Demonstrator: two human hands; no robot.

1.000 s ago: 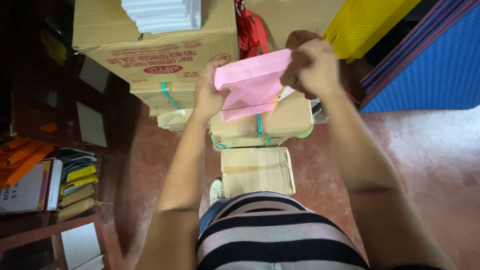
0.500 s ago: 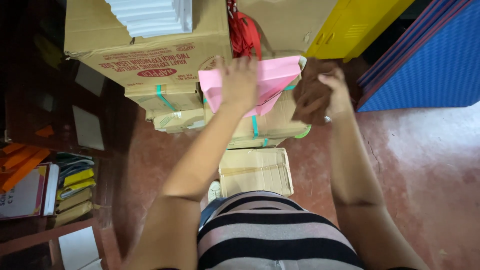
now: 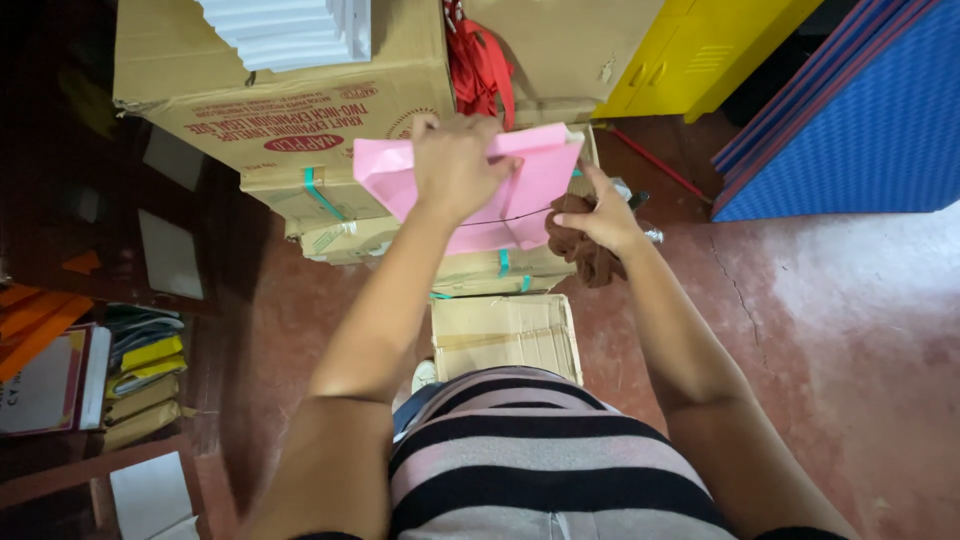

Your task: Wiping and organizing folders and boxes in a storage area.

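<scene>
1. the left hand [image 3: 455, 165] is lying palm-down over the upper middle of a pink paper sheet [image 3: 500, 205], fingers curled over its top edge and gripping it; the sheet is hanging below and to either side of that hand.
2. the right hand [image 3: 605, 220] is sitting just beside the sheet's lower right edge, fingers closed around a bunched brown cloth [image 3: 580, 250]; one finger is stretching up toward the sheet's right corner, contact unclear.
3. the sheet is being held in the air in front of a stack of strapped cardboard bundles [image 3: 330, 200], with a large cardboard box [image 3: 280, 100] behind it at upper left.
4. a stack of white sheets [image 3: 290, 30] is resting on top of that box.
5. a red fabric strap [image 3: 480, 60] is hanging just above the sheet.
6. a flat cardboard piece [image 3: 505, 335] is lying on the red floor [image 3: 830, 330] below the hands.
7. a blue mat [image 3: 850, 120] is leaning at far right, a yellow cabinet [image 3: 700, 50] beside it.
</scene>
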